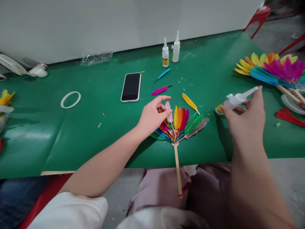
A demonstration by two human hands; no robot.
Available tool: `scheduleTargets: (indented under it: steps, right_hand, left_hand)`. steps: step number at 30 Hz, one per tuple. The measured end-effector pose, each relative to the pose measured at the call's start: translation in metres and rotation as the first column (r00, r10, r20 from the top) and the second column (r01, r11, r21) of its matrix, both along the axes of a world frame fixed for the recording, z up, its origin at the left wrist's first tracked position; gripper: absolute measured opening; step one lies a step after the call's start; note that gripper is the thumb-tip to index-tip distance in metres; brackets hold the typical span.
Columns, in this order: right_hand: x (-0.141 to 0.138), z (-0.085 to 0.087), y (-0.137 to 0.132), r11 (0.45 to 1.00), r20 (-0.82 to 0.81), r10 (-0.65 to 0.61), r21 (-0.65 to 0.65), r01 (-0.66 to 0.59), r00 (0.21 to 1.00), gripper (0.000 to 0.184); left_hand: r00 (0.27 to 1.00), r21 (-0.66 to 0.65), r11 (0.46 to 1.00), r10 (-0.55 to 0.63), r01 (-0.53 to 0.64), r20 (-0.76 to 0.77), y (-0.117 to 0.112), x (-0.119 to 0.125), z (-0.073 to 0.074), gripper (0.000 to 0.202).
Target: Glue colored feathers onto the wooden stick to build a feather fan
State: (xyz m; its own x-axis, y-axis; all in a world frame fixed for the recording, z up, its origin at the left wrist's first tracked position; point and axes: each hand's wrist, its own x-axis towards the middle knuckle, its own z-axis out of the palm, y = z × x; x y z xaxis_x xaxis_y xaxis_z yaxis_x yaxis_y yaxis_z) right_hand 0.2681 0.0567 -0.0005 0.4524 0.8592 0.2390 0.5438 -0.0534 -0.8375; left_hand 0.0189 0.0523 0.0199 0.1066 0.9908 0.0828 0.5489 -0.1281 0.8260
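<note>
A fan of coloured feathers [182,124] on a wooden stick [177,171] lies at the near edge of the green table [100,140]. My left hand [152,116] rests on the fan's left side, its fingers pinched on a pale pink feather [169,115]. My right hand [247,117] is closed round a white glue bottle [234,100] lying sideways just above the table, to the right of the fan. Loose yellow [190,102], magenta [160,90] and blue [162,74] feathers lie beyond the fan.
A phone [131,87] lies face up at mid-table, a white ring [70,99] to its left. Two glue bottles [170,52] stand at the back. Finished feather fans [274,70] are piled at the right edge. Red stool legs [258,17] show beyond.
</note>
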Motion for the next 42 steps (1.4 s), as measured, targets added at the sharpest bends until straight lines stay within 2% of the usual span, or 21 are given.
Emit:
scheduleTargets:
  steps: [4,9,13,16,19,21,22,23,25,26,28,30,32,42]
  right_hand:
    - [-0.002,0.003,-0.002,0.999,0.09,0.013,-0.049,-0.008,0.996,0.103]
    - [-0.006,0.003,-0.003,0.993,0.095,0.025,-0.116,-0.013,0.995,0.104]
    - [-0.003,-0.003,-0.002,0.994,0.063,0.08,-0.082,-0.075,0.995,0.107]
    - [-0.001,0.001,-0.007,0.994,0.081,0.091,-0.062,-0.086,0.993,0.112]
    - [-0.008,0.016,-0.024,0.998,0.132,-0.008,0.056,0.001,0.991,0.096]
    - [-0.023,0.026,-0.042,0.968,0.167,-0.116,0.238,0.074,0.979,0.066]
    - [-0.032,0.028,-0.052,0.957,0.181,-0.099,0.287,0.044,0.978,0.056]
    - [-0.043,0.029,-0.063,0.953,0.228,-0.023,0.3,-0.048,0.973,0.047]
    - [-0.063,0.023,-0.083,0.908,0.445,0.166,0.28,-0.312,0.88,0.03]
    - [-0.072,0.019,-0.091,0.873,0.494,0.279,0.227,-0.432,0.824,0.029]
    - [-0.085,0.009,-0.104,0.83,0.518,0.432,0.093,-0.551,0.738,0.03]
    - [-0.092,0.001,-0.111,0.821,0.521,0.48,0.016,-0.57,0.706,0.03]
    - [-0.094,-0.004,-0.113,0.833,0.529,0.475,-0.012,-0.553,0.703,0.027]
    - [-0.094,-0.009,-0.115,0.839,0.507,0.489,-0.05,-0.542,0.71,0.015]
  left_hand:
    - [1.0,-0.01,1.0,-0.014,0.014,-0.006,-0.002,0.001,-0.001,0.036]
    - [0.999,-0.016,1.0,-0.027,0.027,-0.018,-0.003,0.002,-0.002,0.035]
    - [0.999,-0.03,0.999,-0.033,0.033,-0.014,-0.003,0.003,-0.003,0.034]
    - [0.999,-0.032,0.999,-0.039,0.038,-0.015,-0.003,0.003,-0.004,0.034]
    - [0.999,-0.031,0.998,-0.048,0.047,-0.014,-0.003,0.004,-0.005,0.033]
    - [0.998,-0.025,0.998,-0.052,0.051,-0.018,-0.003,0.004,-0.005,0.033]
    - [0.998,-0.021,0.998,-0.053,0.052,-0.026,-0.003,0.004,-0.005,0.033]
    - [0.998,-0.017,0.998,-0.055,0.054,-0.038,-0.003,0.004,-0.006,0.034]
    - [0.996,-0.006,0.998,-0.062,0.061,-0.065,-0.003,0.004,-0.006,0.034]
    - [0.995,0.002,0.998,-0.066,0.066,-0.076,-0.003,0.004,-0.006,0.035]
    - [0.993,0.019,0.997,-0.071,0.073,-0.093,-0.003,0.005,-0.006,0.035]
    - [0.991,0.035,0.997,-0.07,0.074,-0.112,-0.004,0.006,-0.006,0.036]
    - [0.987,0.046,0.996,-0.067,0.074,-0.144,-0.004,0.007,-0.006,0.037]
    - [0.955,0.076,0.992,-0.074,0.1,-0.289,-0.005,0.01,-0.004,0.037]
